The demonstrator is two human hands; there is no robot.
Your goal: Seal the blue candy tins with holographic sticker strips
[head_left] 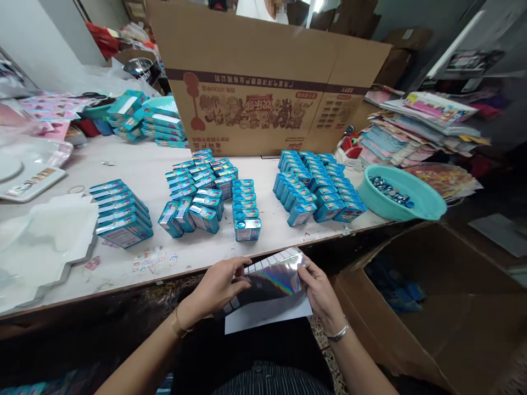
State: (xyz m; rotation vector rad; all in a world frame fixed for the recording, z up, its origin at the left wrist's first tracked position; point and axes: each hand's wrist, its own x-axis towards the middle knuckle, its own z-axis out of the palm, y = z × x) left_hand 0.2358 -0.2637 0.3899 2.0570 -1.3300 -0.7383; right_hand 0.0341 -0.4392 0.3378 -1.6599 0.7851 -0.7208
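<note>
A shiny rainbow-reflecting sticker sheet [275,277] with pale rectangles along its far edge is held above my lap. My right hand [319,288] grips its right end, thumb on top. At the left end, my left hand [224,285] has thumb and index finger curled in a pinch at the sheet; whether a sticker is between them is too small to tell. White paper [267,317] lies beneath the sheet. Just beyond, on the table, stand rows of small blue boxes; the nearest blue box [247,230] has a round recess on top.
A large cardboard carton [263,60] stands across the table's back. Right of the boxes sits a turquoise basin [428,200] holding shiny blue round pieces. An open cardboard box [453,307] is at lower right. Blue boxes [123,222] and a white tray [74,230] occupy the left.
</note>
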